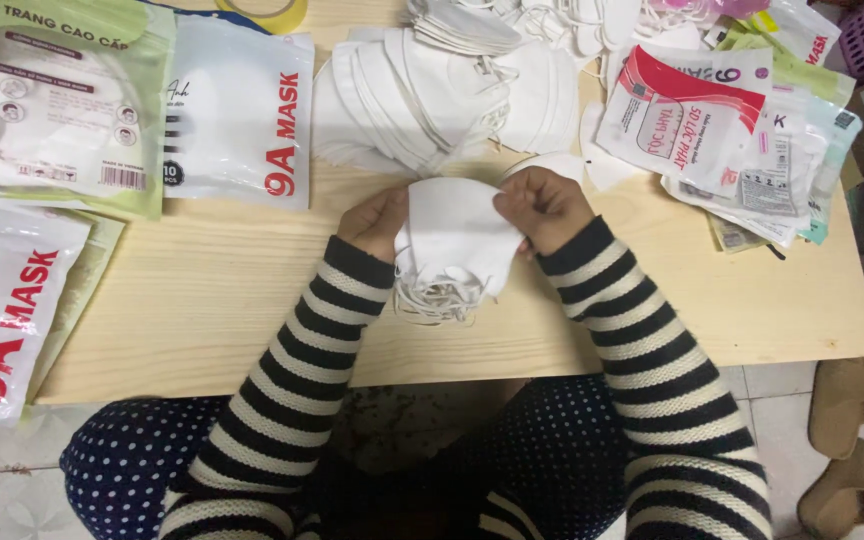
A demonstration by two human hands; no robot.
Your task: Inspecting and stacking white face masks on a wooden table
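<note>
Here, label by label:

Masks in hand: a small stack of white face masks [452, 240] is held up just above the worktop, at the centre of the frame, with its elastic ear loops [437, 298] hanging in a tangle below.

Left hand: the left hand [377, 222] has its grip clamped on the left edge of the stack, fingers curled around it.

Right hand: the right hand [542, 208] has its grip clamped on the upper right edge, thumb pressing the top mask.

Doing it well: in my judgement, the edges should be squared between both hands and the loops kept together underneath, so that nothing snags or slips out of the bundle.

Loose supply: a fanned pile of white masks [432, 95] lies just beyond the hands, at the upper centre.

Packaging, left: white pouches with red lettering [237, 115] and a green-edged pouch [52, 105] sit at the upper left; another white pouch [7, 310] overhangs the left edge.

Packaging, right: a heap of flat printed sleeves [732, 130] fills the upper right.

Surface: a pale wooden worktop [202, 300], low, with visible grain.

Room: a tiled floor [772, 410] shows at the lower right, with tan slippers [842, 440] beside it; the person sits with knees in dotted dark fabric under the worktop's edge.
</note>
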